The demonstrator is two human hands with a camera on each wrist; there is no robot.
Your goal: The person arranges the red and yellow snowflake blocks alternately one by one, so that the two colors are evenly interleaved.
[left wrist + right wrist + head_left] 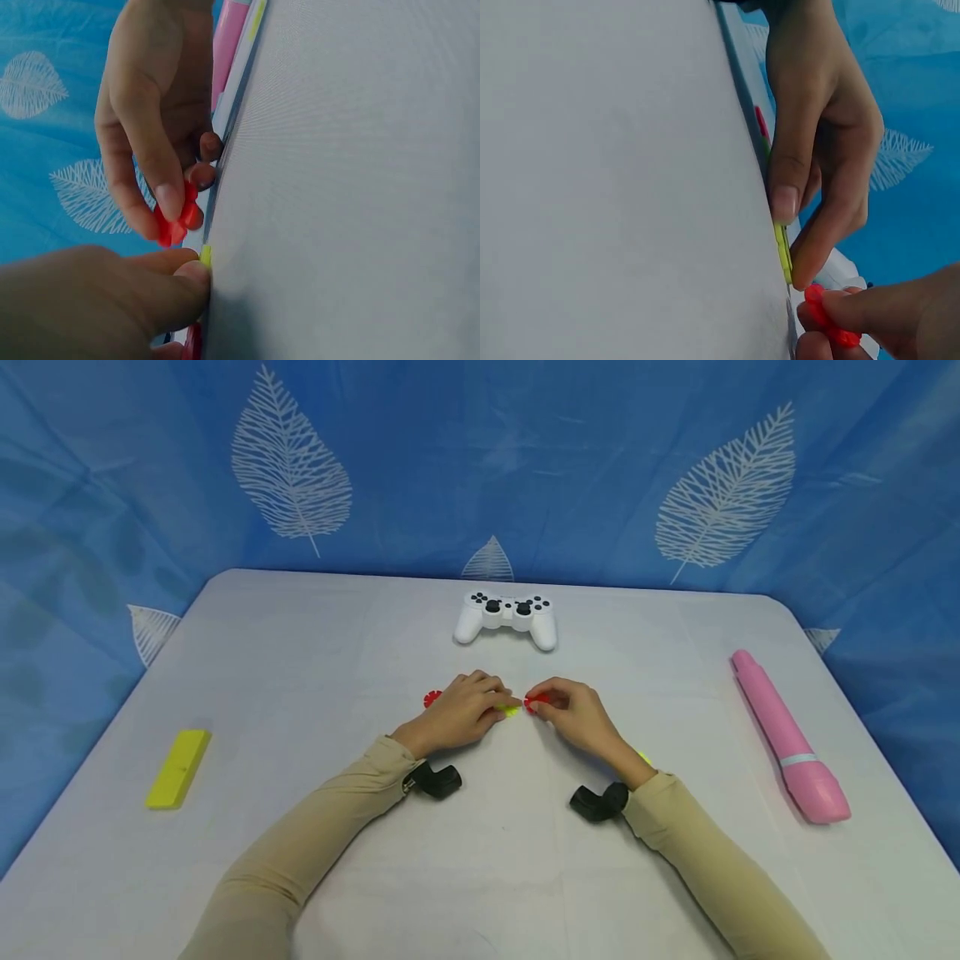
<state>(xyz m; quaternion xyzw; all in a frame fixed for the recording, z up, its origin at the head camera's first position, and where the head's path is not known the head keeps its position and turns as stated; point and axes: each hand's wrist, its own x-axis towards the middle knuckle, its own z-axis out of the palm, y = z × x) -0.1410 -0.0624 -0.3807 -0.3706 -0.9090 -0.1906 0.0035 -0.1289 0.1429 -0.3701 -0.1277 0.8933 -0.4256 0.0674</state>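
Near the middle of the table, my left hand (pixel 467 708) pinches a flat yellow notched plastic disc (pixel 783 253) between thumb and fingers, close over the tabletop. A red notched disc (pixel 432 697) shows past the far side of that hand, partly hidden by it. My right hand (pixel 576 714) holds another red notched disc (pixel 177 217) by its edge, thumb against the face. This red disc is just right of the yellow one, near the left index fingertip. In the right wrist view, a bit of green (pixel 766 145) shows between the red and yellow discs behind the left hand.
A white game controller (pixel 507 617) lies behind the hands. At the far right is a pink wand-like object (pixel 787 735), and at the left a yellow block (pixel 178 768). A yellow piece (pixel 644 757) peeks out beside the right wrist. Blue leaf-patterned cloth (pixel 495 460) hangs behind the table.
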